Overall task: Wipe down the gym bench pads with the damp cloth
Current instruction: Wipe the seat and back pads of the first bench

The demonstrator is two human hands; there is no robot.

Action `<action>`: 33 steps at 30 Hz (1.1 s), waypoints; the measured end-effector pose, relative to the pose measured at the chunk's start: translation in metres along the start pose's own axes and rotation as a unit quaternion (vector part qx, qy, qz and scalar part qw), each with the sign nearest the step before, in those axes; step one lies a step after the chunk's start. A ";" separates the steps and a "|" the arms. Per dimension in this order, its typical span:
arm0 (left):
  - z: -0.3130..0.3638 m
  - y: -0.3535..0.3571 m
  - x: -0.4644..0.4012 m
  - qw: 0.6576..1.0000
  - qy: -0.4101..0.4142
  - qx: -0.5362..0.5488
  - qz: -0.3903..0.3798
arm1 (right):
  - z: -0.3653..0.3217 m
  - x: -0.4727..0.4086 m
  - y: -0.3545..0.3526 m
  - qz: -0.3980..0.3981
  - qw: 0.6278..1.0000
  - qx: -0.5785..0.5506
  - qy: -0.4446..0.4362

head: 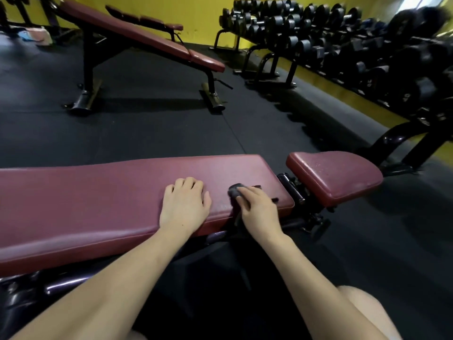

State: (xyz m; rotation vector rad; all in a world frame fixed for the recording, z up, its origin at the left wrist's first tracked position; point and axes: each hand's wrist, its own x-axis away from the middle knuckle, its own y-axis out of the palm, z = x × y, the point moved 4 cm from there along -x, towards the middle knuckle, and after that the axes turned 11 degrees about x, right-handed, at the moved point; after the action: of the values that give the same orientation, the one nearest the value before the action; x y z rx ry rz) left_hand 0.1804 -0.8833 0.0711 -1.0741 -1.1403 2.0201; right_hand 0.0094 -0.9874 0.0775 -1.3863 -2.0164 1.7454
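Observation:
A long maroon bench pad (98,200) lies flat across the view in front of me. A shorter maroon seat pad (335,175) sits to its right, across a gap with black metal parts. My left hand (185,204) rests flat on the long pad, fingers together, holding nothing. My right hand (257,209) presses a small dark grey cloth (235,190) onto the pad's right end, near its front edge. Most of the cloth is hidden under my fingers.
A second maroon bench (147,35) stands inclined on the black rubber floor (147,133) behind. A long dumbbell rack (343,45) runs along the yellow wall at the right. The rack's black leg (402,143) stands near the seat pad. My bare knee (362,312) shows at bottom right.

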 end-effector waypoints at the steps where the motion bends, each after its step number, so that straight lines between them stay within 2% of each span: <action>1: 0.000 0.000 0.000 1.000 0.002 0.005 -0.004 | -0.006 0.000 0.001 -0.011 1.000 -0.007 -0.006; 7: 0.001 0.001 0.002 0.999 0.034 0.017 -0.018 | 0.006 -0.002 -0.014 -0.070 0.997 -0.002 0.027; 12: 0.002 0.000 0.003 0.999 0.042 0.023 -0.011 | 0.047 -0.012 -0.023 -0.069 0.989 0.028 0.129; 16: 0.002 0.000 0.001 0.999 0.036 0.021 -0.015 | 0.043 -0.014 -0.020 -0.051 0.989 0.022 0.139; 22: 0.004 0.003 -0.002 0.999 0.037 -0.002 -0.004 | 0.048 -0.015 -0.017 -0.032 0.996 0.036 0.069; 27: 0.016 0.009 -0.008 0.999 0.003 -0.028 0.014 | 0.067 -0.028 -0.011 -0.069 0.997 -0.012 -0.029; 30: 0.054 0.020 -0.018 0.999 0.000 -0.040 0.013 | 0.088 -0.043 -0.017 -0.102 0.991 -0.057 -0.057; 33: 0.103 0.041 -0.028 0.999 -0.007 -0.030 0.023 | 0.128 -0.062 -0.027 -0.096 0.987 -0.128 -0.025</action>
State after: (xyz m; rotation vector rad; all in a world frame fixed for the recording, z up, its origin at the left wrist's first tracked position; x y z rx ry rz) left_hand 0.1027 -0.9668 0.0775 -1.1255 -1.2004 2.0437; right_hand -0.0501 -1.1192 0.0868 -1.1717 -2.3812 1.4968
